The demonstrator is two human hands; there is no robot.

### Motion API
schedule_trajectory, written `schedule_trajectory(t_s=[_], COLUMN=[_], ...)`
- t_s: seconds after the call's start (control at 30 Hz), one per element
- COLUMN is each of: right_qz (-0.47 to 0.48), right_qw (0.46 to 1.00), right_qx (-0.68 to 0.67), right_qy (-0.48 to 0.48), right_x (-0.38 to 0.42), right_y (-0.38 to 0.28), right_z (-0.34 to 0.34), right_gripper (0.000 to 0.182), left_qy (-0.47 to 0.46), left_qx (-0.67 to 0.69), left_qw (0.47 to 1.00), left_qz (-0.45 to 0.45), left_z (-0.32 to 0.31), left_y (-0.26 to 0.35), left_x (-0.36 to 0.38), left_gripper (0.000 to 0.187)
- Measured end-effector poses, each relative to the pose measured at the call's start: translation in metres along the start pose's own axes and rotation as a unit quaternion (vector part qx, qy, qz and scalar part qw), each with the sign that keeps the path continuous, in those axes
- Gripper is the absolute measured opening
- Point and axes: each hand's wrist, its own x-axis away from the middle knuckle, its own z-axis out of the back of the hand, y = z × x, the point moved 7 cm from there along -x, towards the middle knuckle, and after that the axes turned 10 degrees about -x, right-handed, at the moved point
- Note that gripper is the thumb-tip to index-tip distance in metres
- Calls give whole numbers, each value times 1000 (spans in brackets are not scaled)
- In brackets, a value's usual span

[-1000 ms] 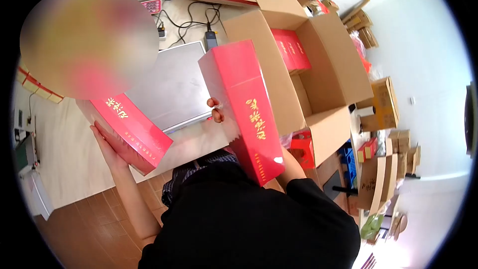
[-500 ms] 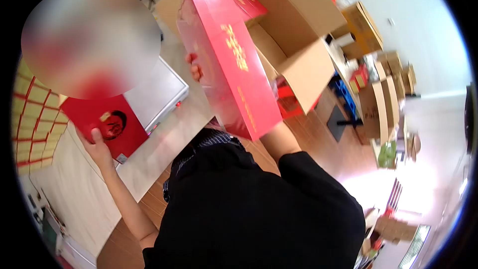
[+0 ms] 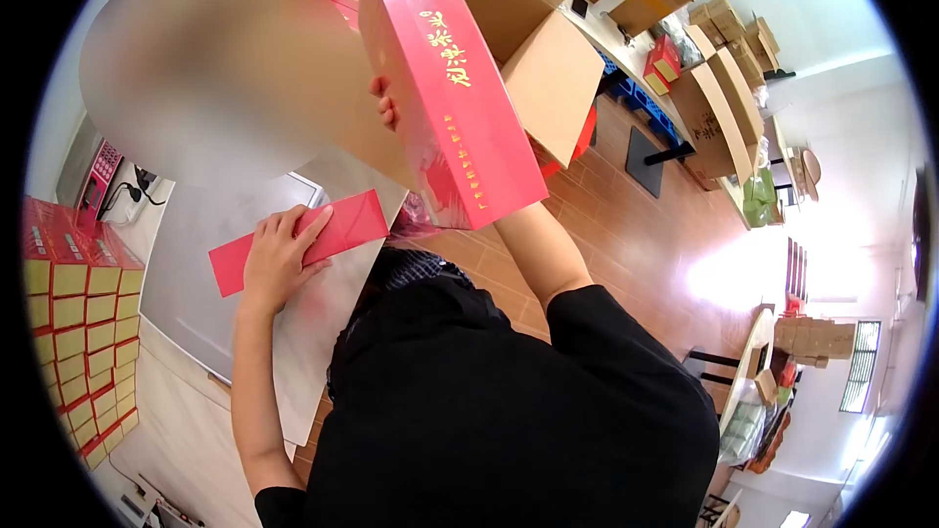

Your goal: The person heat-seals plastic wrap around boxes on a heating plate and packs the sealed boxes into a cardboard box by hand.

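— Holding what with the left hand [image 3: 279, 259]?
— Gripping the small red box [image 3: 342, 233], fingers clamped over its face, thumb apart from them; over or on the grey board [image 3: 201, 274], cannot tell which

— And with the right hand [image 3: 384, 103]?
— Clamping the big red box [image 3: 460, 98], upright but tilted, gold writing outward, in front of the open carton [image 3: 553, 83]; fingertips close together at one side, rest of the hand mostly hidden behind

— And at the far left?
— Rows of stacked boxes [image 3: 83, 332], red and yellow, near the grey board
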Motion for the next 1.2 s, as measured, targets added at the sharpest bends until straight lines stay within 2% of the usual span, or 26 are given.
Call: schedule_trajectory(t_s=[0.1, 0.3, 0.43, 0.5, 0.53, 0.57, 0.6, 0.67, 0.7, 0.73, 0.77, 0.8, 0.87, 0.9, 0.97, 1.0, 1.03, 1.07, 1.1, 1.13, 1.2], right_qz=[14, 24, 42, 47, 47, 43, 34, 9, -9, -30, -5, -18, -80, -100, -137, -160, -175, -226, -276, -288, -343], right_qw=[1000, 997, 990, 985, 981, 976, 971, 960, 952, 944, 928, 919, 881, 850, 792, 766, 763, 738, 709, 704, 637], right_qx=[22, 49, 95, 123, 139, 156, 174, 218, 246, 271, 296, 322, 430, 508, 595, 622, 621, 632, 640, 638, 671], right_qy=[11, 53, 93, 116, 130, 147, 160, 177, 182, 187, 227, 226, 179, 103, 24, -31, -45, -77, -107, -120, -165], right_x=[0, 0, 12, 16, 17, 17, 15, 10, 3, -4, -13, -22, -47, -62, -79, -86, -95, -101, -107, -115, -126], right_y=[-1, -14, -10, -9, -9, -7, -5, 2, 7, 15, 29, 44, 51, 72, 116, 136, 148, 165, 180, 192, 220], right_z=[9, 10, -1, -5, -6, -5, -5, -5, -5, -6, -14, -19, 11, -5, -19, -23, -21, -12, -3, 3, 17], right_gripper=[59, 57, 56, 55, 55, 55, 54, 54, 54, 54, 50, 50, 49, 50, 53, 55, 55, 54, 54, 54, 52], left_qy=[-8, -1, 28, 85, 82, 223, 362, 464, 514, 529, 588, 640, 683, 716, 758, 769, 763, 756, 767, 780, 801], left_qx=[19, 33, 6, 64, 52, 178, 290, 382, 464, 447, 495, 535, 483, 476, 459, 444, 468, 491, 476, 452, 418], left_qw=[1000, 999, 993, 968, 964, 907, 809, 673, 603, 591, 496, 396, 377, 361, 344, 336, 327, 318, 311, 286, 251], left_qz=[20, 36, 112, 226, 249, 311, 360, 432, 396, 414, 405, 383, 397, 361, 311, 314, 304, 293, 297, 324, 347], left_z=[0, 6, 20, 37, 45, 66, 82, 97, 95, 100, 105, 105, 91, 90, 78, 77, 75, 72, 75, 75, 76], left_y=[-9, -30, -65, -94, -99, -108, -115, -114, -113, -101, -88, -79, -75, -67, -55, -43, -32, -23, -12, -2, 18], left_x=[0, 19, 62, 94, 108, 131, 161, 212, 231, 243, 250, 261, 299, 311, 341, 352, 356, 360, 363, 368, 373], left_gripper=[73, 75, 79, 83, 83, 81, 80, 73, 66, 66, 64, 63, 64, 63, 64, 64, 65, 66, 66, 67, 68])
